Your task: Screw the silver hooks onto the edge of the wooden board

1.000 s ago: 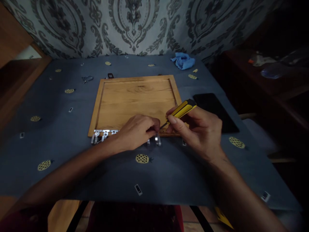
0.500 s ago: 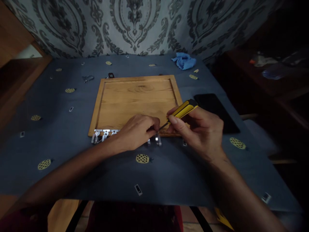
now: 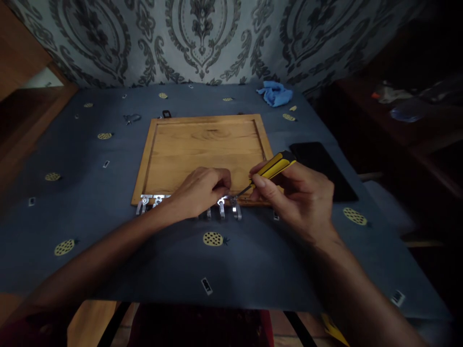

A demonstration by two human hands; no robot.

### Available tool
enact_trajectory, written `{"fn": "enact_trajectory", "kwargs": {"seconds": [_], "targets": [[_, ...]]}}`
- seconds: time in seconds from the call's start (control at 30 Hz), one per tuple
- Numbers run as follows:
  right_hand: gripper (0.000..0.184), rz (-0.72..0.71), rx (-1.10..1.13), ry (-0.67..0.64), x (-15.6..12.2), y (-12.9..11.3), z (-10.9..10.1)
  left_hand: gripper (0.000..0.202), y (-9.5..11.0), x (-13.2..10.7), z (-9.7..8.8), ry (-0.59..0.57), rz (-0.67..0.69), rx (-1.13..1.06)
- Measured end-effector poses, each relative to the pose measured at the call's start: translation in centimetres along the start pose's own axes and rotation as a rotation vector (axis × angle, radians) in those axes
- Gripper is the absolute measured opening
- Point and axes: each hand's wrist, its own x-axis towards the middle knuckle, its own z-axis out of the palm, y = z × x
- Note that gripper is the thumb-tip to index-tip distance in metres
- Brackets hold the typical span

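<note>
A wooden board [image 3: 202,149] with a raised rim lies flat on the blue cloth. Along its near edge runs a metal hook rail [image 3: 222,208] with several shiny hooks pointing toward me. My left hand [image 3: 200,190] rests on the rail's middle, fingers curled and pinched on it near the right hooks. My right hand [image 3: 300,197] grips a yellow-and-black screwdriver [image 3: 273,166]; its thin tip points down-left at the rail's right end, close to my left fingertips.
A black phone [image 3: 321,164] lies right of the board. A crumpled blue cloth [image 3: 275,92] sits at the back right. Small metal parts [image 3: 132,117] lie at the back left. The tablecloth [image 3: 90,212] ends near my body; a dark shelf stands on the right.
My left hand has drawn back a little to the left, uncovering two more hooks on the rail. The right hand and screwdriver have hardly moved.
</note>
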Motion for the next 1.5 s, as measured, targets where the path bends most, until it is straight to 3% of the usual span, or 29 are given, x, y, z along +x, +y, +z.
{"fn": "enact_trajectory", "kwargs": {"seconds": [0.1, 0.23, 0.4, 0.57, 1.03, 1.5], "targets": [[0.007, 0.014, 0.003, 0.006, 0.0, -0.2, 0.0, 0.016, -0.4, 0.1, -0.1, 0.019, -0.005, 0.046], [0.002, -0.011, 0.017, -0.007, 0.0, 0.0, 0.0, 0.009, 0.1, -0.7, -0.3, 0.074, 0.085, 0.255], [0.003, 0.008, 0.03, 0.003, -0.1, 0.1, 0.0, 0.046, 1.7, -2.5, 0.5, 0.009, 0.167, 0.364], [0.008, 0.019, -0.005, 0.003, -0.1, 0.1, 0.0, 0.061, 2.1, -3.3, 2.0, 0.029, 0.14, 0.463], [0.013, -0.018, -0.088, 0.005, 0.2, -0.2, -0.1, 0.066, 1.8, -3.0, 2.5, 0.088, 0.031, 0.266], [0.014, -0.008, -0.081, 0.006, 0.1, -0.1, -0.1, 0.067, 1.6, -2.9, 2.7, 0.124, 0.002, 0.228]]}}
